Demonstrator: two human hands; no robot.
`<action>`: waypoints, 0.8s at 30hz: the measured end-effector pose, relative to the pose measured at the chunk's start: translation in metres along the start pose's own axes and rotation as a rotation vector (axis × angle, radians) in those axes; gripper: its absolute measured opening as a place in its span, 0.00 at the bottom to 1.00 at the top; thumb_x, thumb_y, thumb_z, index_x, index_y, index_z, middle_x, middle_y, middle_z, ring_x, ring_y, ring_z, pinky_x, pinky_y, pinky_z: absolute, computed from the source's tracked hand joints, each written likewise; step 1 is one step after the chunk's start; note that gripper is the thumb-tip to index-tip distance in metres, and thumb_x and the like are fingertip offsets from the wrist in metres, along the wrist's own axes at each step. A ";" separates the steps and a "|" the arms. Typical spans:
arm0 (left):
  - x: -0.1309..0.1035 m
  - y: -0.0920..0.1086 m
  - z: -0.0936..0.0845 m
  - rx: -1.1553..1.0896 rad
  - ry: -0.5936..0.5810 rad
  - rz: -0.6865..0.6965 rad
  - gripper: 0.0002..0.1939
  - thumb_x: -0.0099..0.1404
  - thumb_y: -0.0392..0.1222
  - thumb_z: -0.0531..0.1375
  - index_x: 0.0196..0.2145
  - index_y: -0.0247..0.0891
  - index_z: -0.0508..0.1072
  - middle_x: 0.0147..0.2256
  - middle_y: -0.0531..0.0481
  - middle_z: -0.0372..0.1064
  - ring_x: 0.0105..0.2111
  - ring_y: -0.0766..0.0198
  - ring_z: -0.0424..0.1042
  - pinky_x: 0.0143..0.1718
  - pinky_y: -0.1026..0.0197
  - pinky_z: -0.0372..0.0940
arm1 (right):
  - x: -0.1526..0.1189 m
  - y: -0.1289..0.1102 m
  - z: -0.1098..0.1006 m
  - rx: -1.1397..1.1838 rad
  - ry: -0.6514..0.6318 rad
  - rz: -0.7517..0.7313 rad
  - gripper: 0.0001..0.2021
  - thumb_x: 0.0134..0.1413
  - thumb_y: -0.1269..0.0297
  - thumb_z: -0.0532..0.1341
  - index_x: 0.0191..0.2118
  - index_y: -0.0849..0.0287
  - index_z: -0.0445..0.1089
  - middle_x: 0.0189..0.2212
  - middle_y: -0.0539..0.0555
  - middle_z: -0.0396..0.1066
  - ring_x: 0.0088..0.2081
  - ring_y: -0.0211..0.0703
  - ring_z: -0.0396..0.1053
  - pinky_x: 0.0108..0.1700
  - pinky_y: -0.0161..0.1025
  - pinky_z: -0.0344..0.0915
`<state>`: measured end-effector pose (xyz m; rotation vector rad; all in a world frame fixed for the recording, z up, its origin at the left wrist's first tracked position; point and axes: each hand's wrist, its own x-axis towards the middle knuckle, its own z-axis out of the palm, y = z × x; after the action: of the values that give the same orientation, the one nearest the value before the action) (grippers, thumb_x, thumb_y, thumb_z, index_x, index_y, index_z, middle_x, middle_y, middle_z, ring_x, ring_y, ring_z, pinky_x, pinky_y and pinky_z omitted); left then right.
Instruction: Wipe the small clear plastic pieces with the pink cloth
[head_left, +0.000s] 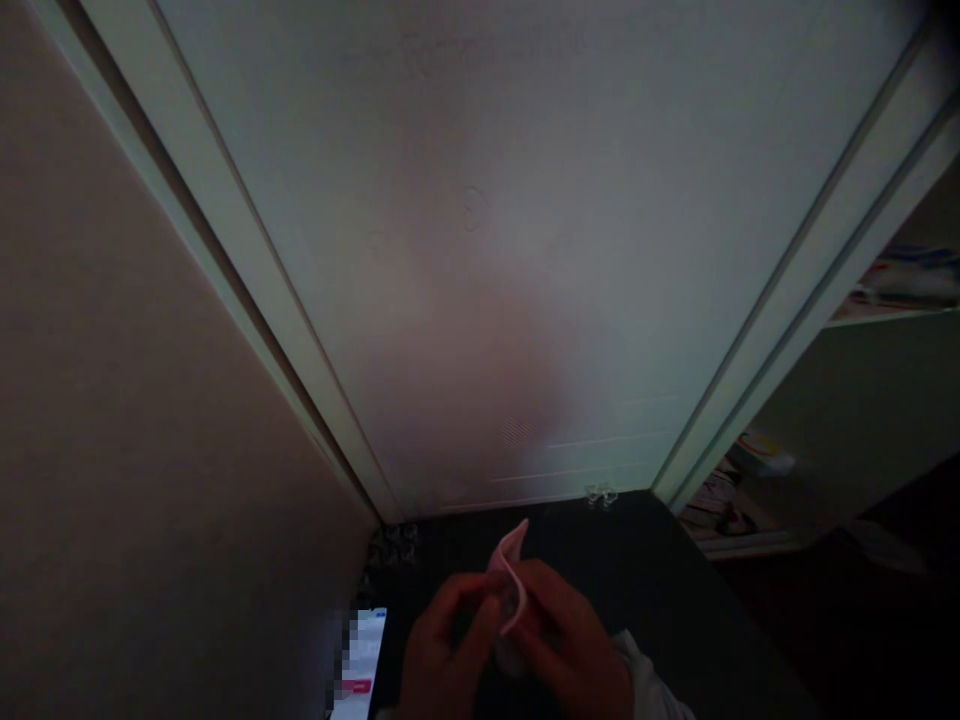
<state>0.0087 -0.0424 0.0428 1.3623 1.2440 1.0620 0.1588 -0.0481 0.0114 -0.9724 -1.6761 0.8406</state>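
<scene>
Pink folded paper, thin and curved, stands up between the two hands at the bottom middle of the view, above a dark bench. Its upper tip points away from the person, toward the pale door that fills most of the picture behind the bench. The left hand comes up from below, just left of the paper, and its fingers are pinched on the paper's left side. The right hand sits just right of the paper, its fingers closed on the paper's right edge, and a light sleeve shows at its wrist. The light is dim, so the exact fold of the paper and what lies under it cannot be made out.

Left of the paper, at the bench's near left edge, lies a white card or sheet with blue and red print, partly blurred. Beyond the paper, near the foot of the door, small clear glinting things sit at the far edge of the bench, and another cluster of them sits at the far left corner. Left of the door runs a plain beige wall. Well right of the paper, past the door frame, white shelves hold printed papers and packets, too dim to read.
</scene>
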 end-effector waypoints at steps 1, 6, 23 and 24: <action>0.002 -0.001 -0.002 0.003 -0.013 -0.018 0.12 0.56 0.49 0.61 0.30 0.38 0.77 0.29 0.47 0.76 0.33 0.56 0.73 0.35 0.61 0.66 | -0.002 0.003 0.000 -0.043 -0.015 -0.012 0.19 0.54 0.68 0.57 0.53 0.56 0.64 0.41 0.59 0.71 0.39 0.50 0.69 0.42 0.42 0.66; 0.007 -0.005 -0.008 0.009 -0.001 -0.069 0.09 0.52 0.46 0.63 0.24 0.37 0.76 0.24 0.49 0.74 0.28 0.58 0.71 0.31 0.61 0.65 | -0.006 0.012 0.003 -0.154 -0.034 -0.089 0.21 0.56 0.65 0.55 0.57 0.54 0.61 0.38 0.58 0.71 0.37 0.50 0.68 0.39 0.42 0.65; 0.010 -0.001 -0.022 0.317 -0.104 0.223 0.08 0.62 0.43 0.56 0.30 0.39 0.73 0.28 0.49 0.70 0.30 0.60 0.69 0.31 0.63 0.63 | 0.014 -0.001 -0.009 -0.246 -0.304 0.011 0.12 0.59 0.59 0.54 0.40 0.60 0.70 0.32 0.56 0.70 0.33 0.47 0.66 0.35 0.39 0.61; 0.011 -0.001 -0.023 0.333 -0.127 0.251 0.08 0.62 0.43 0.56 0.29 0.39 0.73 0.28 0.49 0.69 0.29 0.60 0.69 0.31 0.63 0.63 | 0.016 -0.001 -0.010 -0.244 -0.331 0.027 0.11 0.58 0.59 0.55 0.37 0.60 0.70 0.30 0.55 0.69 0.32 0.46 0.66 0.34 0.39 0.61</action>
<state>-0.0126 -0.0288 0.0455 1.8509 1.2137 0.9462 0.1651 -0.0339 0.0217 -1.0645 -2.0913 0.8634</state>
